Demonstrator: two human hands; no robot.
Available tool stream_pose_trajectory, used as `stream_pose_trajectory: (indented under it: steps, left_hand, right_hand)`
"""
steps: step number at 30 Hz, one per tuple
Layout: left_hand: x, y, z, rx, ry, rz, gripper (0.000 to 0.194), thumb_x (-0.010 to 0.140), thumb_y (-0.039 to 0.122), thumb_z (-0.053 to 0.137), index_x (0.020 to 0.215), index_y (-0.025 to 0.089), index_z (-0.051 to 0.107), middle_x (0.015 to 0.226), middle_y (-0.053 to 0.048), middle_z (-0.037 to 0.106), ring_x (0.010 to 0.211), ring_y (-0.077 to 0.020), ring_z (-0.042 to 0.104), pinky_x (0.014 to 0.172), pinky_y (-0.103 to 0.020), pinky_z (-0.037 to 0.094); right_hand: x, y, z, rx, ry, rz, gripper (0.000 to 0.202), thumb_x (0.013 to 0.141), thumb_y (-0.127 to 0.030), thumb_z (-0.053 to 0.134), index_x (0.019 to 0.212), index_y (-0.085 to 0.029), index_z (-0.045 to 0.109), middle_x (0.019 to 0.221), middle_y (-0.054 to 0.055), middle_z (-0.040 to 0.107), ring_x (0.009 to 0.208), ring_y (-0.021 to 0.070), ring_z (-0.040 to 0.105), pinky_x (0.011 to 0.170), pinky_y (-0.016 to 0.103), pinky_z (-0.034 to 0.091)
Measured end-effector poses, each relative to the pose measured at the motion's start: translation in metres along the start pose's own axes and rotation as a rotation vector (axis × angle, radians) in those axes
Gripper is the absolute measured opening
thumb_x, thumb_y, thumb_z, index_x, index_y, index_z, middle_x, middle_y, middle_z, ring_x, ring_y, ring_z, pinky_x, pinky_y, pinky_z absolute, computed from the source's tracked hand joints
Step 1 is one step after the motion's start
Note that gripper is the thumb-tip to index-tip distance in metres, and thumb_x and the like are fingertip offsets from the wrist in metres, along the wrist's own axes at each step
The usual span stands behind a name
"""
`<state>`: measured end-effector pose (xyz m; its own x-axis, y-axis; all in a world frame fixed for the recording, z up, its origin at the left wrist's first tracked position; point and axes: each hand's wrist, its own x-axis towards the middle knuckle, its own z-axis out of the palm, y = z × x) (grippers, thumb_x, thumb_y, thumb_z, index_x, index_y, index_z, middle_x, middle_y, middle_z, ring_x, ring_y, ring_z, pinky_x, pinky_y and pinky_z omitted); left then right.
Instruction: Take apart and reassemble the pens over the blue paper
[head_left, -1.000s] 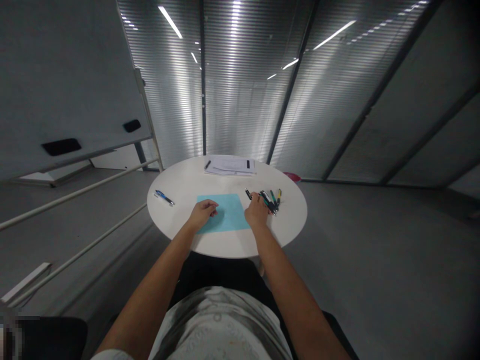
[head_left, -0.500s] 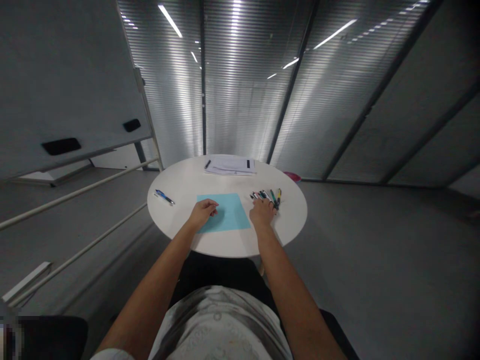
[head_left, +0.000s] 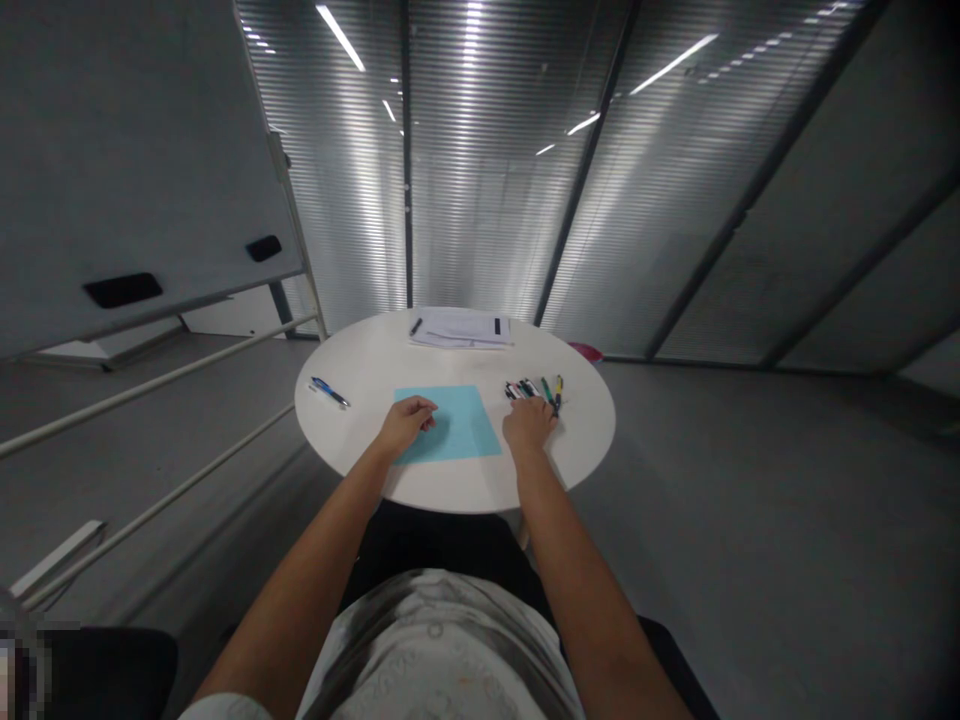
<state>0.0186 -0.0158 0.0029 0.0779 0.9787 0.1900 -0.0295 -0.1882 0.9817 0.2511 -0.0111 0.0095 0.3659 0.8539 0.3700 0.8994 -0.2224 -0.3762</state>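
My left hand [head_left: 406,424] hovers over or rests on the left part of a light blue sheet of paper [head_left: 466,425], its fingers curled in and nothing visible in them. At the right of the sheet, my right hand [head_left: 529,424] is closed over the near ends of a bunch of pens [head_left: 523,388]. Their near ends are hidden under its fingers. Just beside this bunch lie a green pen [head_left: 547,388] and a yellow pen [head_left: 559,386], slanting toward the hand.
The round white table [head_left: 360,350] carries a stack of papers [head_left: 461,328] at its far side. A blue pen [head_left: 328,391] lies near the left edge. A whiteboard on a frame [head_left: 150,200] stands at the left, and a glass wall with blinds [head_left: 480,200] rises behind.
My right hand has shifted slightly right, its fingers drawn in more over the pens, whose far parts show a little more. The left hand has stayed in place.
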Motion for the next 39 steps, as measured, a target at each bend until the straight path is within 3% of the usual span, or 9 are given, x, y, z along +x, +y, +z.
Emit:
stream_pose_trajectory:
  steps: [6,9,11,13,16,23,32,36,39]
  left_hand:
    - [0.001,-0.001,-0.001,0.007,-0.003,0.004,0.017,0.069,0.030,0.066,0.078,0.015,0.066,0.056,-0.001,0.061,0.052,-0.0117,0.051,0.055,-0.026,0.038]
    - [0.001,-0.001,0.000,0.001,-0.010,0.015,0.018,0.069,0.030,0.064,0.079,0.015,0.066,0.056,-0.002,0.061,0.052,-0.0118,0.051,0.055,-0.026,0.038]
    - [0.001,-0.001,0.001,0.003,-0.009,0.018,0.019,0.069,0.030,0.064,0.079,0.014,0.066,0.057,-0.002,0.062,0.052,-0.0118,0.052,0.055,-0.026,0.039]
    - [0.000,0.001,0.001,0.016,0.006,0.012,0.021,0.068,0.032,0.064,0.080,0.014,0.066,0.056,-0.001,0.061,0.052,-0.0116,0.052,0.055,-0.026,0.039]
    - [-0.001,0.002,0.001,0.038,0.015,0.012,0.021,0.068,0.032,0.063,0.080,0.015,0.066,0.056,0.000,0.061,0.052,-0.0111,0.051,0.055,-0.025,0.038]
    - [-0.001,0.004,0.001,0.054,0.006,0.014,0.021,0.069,0.031,0.061,0.081,0.014,0.065,0.057,0.000,0.061,0.052,-0.0111,0.051,0.055,-0.025,0.039]
    - [-0.003,0.006,0.002,0.049,0.012,0.028,0.021,0.071,0.031,0.061,0.081,0.014,0.066,0.057,-0.001,0.062,0.052,-0.0110,0.052,0.054,-0.025,0.040]
    - [0.004,0.003,0.000,0.036,0.124,0.078,0.022,0.074,0.033,0.057,0.085,0.015,0.065,0.058,0.000,0.061,0.051,-0.0113,0.051,0.054,-0.025,0.041]
    - [0.012,0.009,-0.011,0.241,0.258,0.151,0.026,0.080,0.033,0.051,0.093,0.016,0.065,0.068,-0.002,0.065,0.060,-0.0140,0.057,0.062,-0.028,0.046]
  right_hand:
    - [-0.002,-0.002,-0.003,0.077,0.043,-0.011,0.030,0.083,-0.011,0.047,0.099,-0.017,0.073,0.115,0.018,0.057,0.115,0.0341,0.044,0.093,0.050,0.033]
    - [-0.002,-0.008,-0.001,0.197,0.086,-0.134,0.030,0.081,-0.009,0.047,0.100,-0.017,0.070,0.113,0.015,0.059,0.114,0.0300,0.046,0.095,0.045,0.034]
    - [-0.002,-0.013,0.004,0.313,0.033,-0.305,0.033,0.079,-0.006,0.047,0.103,-0.017,0.067,0.108,0.012,0.061,0.107,0.0235,0.052,0.094,0.037,0.038]
    - [-0.003,-0.016,0.011,0.405,-0.097,-0.468,0.037,0.077,-0.005,0.048,0.108,-0.018,0.064,0.098,0.007,0.064,0.094,0.0185,0.056,0.088,0.031,0.042]
    - [-0.005,-0.018,0.020,0.386,-0.236,-0.618,0.029,0.078,-0.006,0.052,0.096,-0.021,0.068,0.092,0.004,0.065,0.089,0.0171,0.057,0.086,0.028,0.043]
    - [0.000,-0.015,0.026,0.378,-0.311,-0.538,0.024,0.081,-0.007,0.054,0.089,-0.021,0.072,0.094,0.004,0.068,0.090,0.0161,0.059,0.084,0.026,0.044]
    - [-0.002,-0.014,0.027,0.399,-0.297,-0.541,0.023,0.081,-0.008,0.054,0.088,-0.021,0.072,0.092,0.004,0.067,0.089,0.0159,0.059,0.084,0.026,0.043]
    - [-0.001,-0.014,0.024,0.392,-0.305,-0.542,0.024,0.080,-0.007,0.053,0.087,-0.021,0.072,0.093,0.004,0.067,0.090,0.0161,0.059,0.085,0.027,0.043]
    - [0.000,-0.014,0.023,0.371,-0.298,-0.553,0.024,0.080,-0.007,0.053,0.087,-0.021,0.072,0.093,0.004,0.067,0.090,0.0165,0.058,0.085,0.027,0.043]
